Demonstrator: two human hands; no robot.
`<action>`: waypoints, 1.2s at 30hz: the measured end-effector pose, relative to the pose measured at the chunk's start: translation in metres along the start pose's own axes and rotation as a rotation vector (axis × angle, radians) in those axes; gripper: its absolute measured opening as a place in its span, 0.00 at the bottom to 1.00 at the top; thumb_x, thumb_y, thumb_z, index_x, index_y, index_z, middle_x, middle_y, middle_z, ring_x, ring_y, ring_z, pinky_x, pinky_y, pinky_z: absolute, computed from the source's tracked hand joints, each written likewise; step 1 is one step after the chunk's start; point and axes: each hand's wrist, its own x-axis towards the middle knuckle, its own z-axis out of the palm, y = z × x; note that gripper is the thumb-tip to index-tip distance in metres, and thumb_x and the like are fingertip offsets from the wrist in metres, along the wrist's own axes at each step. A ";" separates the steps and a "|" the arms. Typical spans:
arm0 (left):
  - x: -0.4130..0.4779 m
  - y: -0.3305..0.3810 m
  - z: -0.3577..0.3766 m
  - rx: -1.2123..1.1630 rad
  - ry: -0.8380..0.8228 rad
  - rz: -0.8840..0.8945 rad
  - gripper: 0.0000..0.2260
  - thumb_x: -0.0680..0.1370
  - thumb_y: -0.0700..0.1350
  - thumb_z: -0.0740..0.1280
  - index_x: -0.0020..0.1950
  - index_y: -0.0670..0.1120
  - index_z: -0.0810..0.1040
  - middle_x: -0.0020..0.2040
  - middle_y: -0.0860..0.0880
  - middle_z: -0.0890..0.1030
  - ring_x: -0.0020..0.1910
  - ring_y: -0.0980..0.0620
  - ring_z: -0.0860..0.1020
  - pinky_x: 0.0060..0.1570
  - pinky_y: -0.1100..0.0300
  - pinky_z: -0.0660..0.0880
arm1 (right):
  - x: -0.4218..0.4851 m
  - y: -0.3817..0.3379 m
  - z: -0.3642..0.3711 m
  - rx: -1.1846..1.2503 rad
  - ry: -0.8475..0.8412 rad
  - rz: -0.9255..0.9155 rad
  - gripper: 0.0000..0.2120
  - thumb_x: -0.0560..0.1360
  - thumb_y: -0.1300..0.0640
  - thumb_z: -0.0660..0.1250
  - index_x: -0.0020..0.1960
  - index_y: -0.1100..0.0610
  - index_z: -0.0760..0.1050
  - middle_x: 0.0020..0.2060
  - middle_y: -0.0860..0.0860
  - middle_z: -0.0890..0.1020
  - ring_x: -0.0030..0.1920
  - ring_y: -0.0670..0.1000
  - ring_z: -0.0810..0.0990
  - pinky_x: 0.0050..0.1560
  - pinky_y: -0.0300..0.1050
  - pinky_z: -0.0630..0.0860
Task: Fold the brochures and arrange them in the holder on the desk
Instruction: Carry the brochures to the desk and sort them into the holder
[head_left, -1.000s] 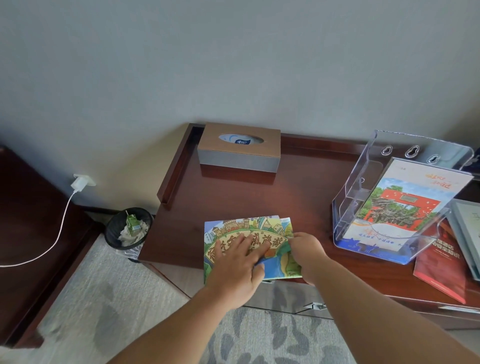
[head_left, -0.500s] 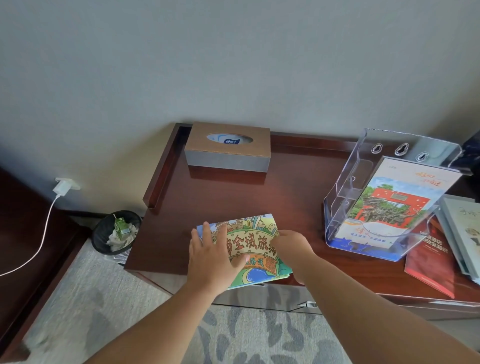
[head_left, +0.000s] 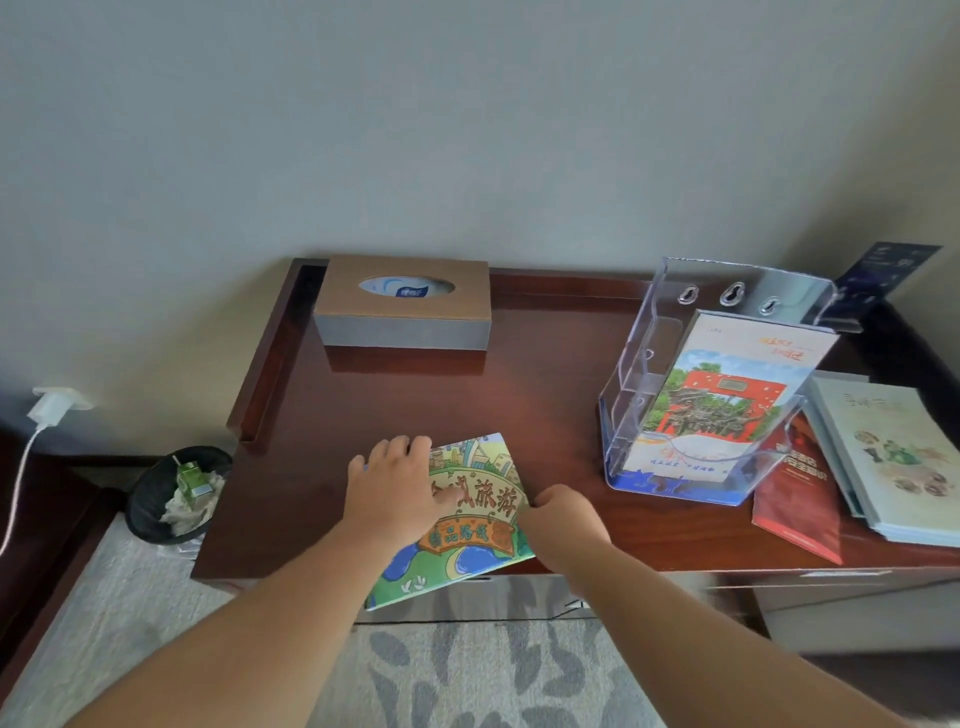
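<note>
A: From the head view, what are the hands doing?

B: The left hand (head_left: 397, 491) is lying flat, fingers spread, pressing down on the left part of the cartoon-map brochure (head_left: 470, 512). The right hand (head_left: 563, 522) is curling at the brochure's right edge; it seems to be pinching that edge, though its fingertips are hiding underneath.

A: Where is that brochure sitting?

B: It is lying folded at the front of the dark wooden surface (head_left: 545, 374), tilting a little, with its near corner hanging over the front edge.

A: And the holder?

B: The clear plastic holder (head_left: 649, 374) is standing to the right, well apart from the hands, and is holding one brochure with a red gate (head_left: 719, 400) upright in its front pocket.

A: Anything else around?

B: A tissue box (head_left: 402, 304) is sitting at the back, a red booklet (head_left: 797, 499) and a pale book (head_left: 893, 457) are lying just right of the holder, and a bin (head_left: 179, 493) is standing on the floor at the left.
</note>
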 end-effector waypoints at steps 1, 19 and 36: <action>0.002 0.003 0.000 0.011 -0.022 0.012 0.31 0.71 0.71 0.60 0.65 0.52 0.67 0.62 0.51 0.73 0.63 0.48 0.70 0.59 0.48 0.67 | -0.002 0.002 0.001 -0.011 -0.008 0.024 0.10 0.74 0.51 0.62 0.49 0.57 0.76 0.44 0.53 0.82 0.37 0.51 0.80 0.29 0.39 0.70; 0.015 0.051 -0.056 -0.623 -0.138 0.048 0.16 0.71 0.56 0.71 0.40 0.46 0.70 0.36 0.50 0.80 0.30 0.52 0.78 0.28 0.59 0.68 | -0.018 0.040 -0.046 0.494 0.080 0.103 0.20 0.73 0.54 0.73 0.62 0.56 0.72 0.53 0.55 0.79 0.46 0.52 0.81 0.44 0.50 0.82; -0.002 0.216 -0.115 -1.015 0.140 0.096 0.07 0.79 0.46 0.65 0.43 0.45 0.77 0.44 0.45 0.83 0.42 0.47 0.80 0.40 0.55 0.73 | -0.016 0.077 -0.264 0.327 0.431 -0.493 0.05 0.79 0.57 0.63 0.47 0.49 0.76 0.41 0.48 0.83 0.39 0.51 0.82 0.35 0.47 0.78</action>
